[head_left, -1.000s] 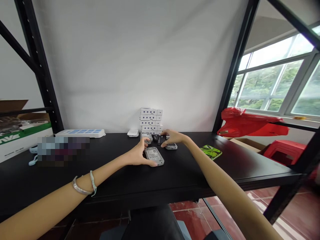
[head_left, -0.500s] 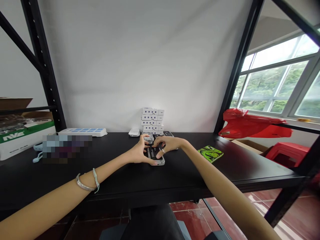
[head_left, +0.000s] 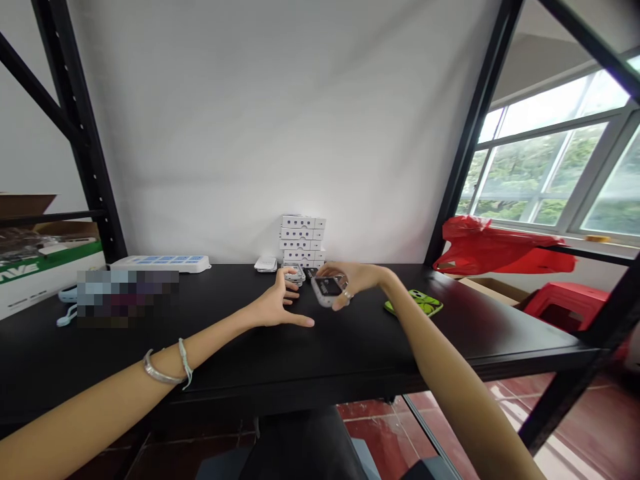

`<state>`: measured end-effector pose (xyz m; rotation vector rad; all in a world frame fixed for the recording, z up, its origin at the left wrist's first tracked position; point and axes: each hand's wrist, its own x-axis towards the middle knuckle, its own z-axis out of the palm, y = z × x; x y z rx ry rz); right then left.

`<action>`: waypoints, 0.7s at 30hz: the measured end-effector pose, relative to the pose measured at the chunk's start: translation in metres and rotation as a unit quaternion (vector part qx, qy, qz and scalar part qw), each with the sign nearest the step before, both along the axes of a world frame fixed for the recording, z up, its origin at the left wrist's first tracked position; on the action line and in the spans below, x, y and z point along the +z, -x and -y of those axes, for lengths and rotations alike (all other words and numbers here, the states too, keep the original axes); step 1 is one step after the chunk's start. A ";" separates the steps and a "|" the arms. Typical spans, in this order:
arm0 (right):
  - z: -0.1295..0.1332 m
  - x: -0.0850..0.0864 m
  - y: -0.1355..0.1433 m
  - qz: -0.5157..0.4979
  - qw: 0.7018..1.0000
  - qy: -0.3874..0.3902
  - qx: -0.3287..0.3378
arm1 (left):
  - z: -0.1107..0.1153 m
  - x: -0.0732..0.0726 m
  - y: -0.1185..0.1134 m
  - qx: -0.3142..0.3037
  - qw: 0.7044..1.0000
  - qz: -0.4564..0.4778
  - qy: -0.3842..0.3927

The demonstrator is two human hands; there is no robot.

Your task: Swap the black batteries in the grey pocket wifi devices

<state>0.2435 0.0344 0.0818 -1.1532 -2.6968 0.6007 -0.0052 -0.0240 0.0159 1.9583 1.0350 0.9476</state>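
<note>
My right hand grips a white power bank case by its side. A black battery with pale lettering shows inside the case, which is tilted and off the table. To its left, my left hand is open over the black tabletop, thumb stretched out, nothing in it. Just behind the left fingertips lie more pale cases, partly hidden. Dark flat parts next to them are mostly covered by my right hand.
A stack of white boxes stands against the wall, with small white pieces to its left. A green patterned phone case lies right, partly behind my right forearm. A white power strip is at left. Black shelf posts frame the table.
My right hand has lifted the power bank case off the table, tilting it and moving it away from my left hand. The left hand has let go and stays nearly in place.
</note>
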 end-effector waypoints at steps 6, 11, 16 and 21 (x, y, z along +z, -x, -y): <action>-0.047 -0.019 -0.036 -0.035 0.991 -0.064 -0.109 | -0.004 -0.002 0.000 -0.008 1.000 -0.019 -0.005; -0.071 -0.038 -0.040 -0.025 0.990 -0.071 -0.122 | -0.005 -0.002 0.000 -0.009 0.999 -0.034 -0.015; -0.081 -0.048 -0.037 -0.032 0.986 -0.106 -0.124 | 0.000 0.001 -0.002 0.003 0.998 -0.058 -0.024; -0.089 -0.060 -0.023 -0.050 0.970 -0.174 -0.164 | -0.001 0.008 -0.003 0.072 0.991 -0.100 -0.051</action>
